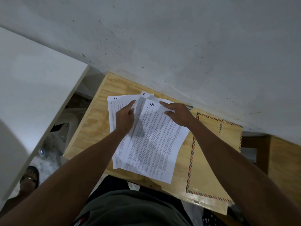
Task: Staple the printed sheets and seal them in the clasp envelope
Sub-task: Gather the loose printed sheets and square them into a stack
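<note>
Plywood bench (pixel 97 121) abuts wall; sheets (pixel 154 144) overhang near edge, envelope (pixel 211 160) just right. Left hand (pixel 124 118) pinches pages, right hand (pixel 177 113) flat, fingers straight.

Printed sheets (pixel 156 141) lie on table (pixel 91 128), envelope (pixel 211 160) right.

Plywood table (pixel 96 121) against a white (speckled) wall (pixel 179 46).

Three printed sheets (pixel 156 141), one envelope (pixel 216 160)
</note>
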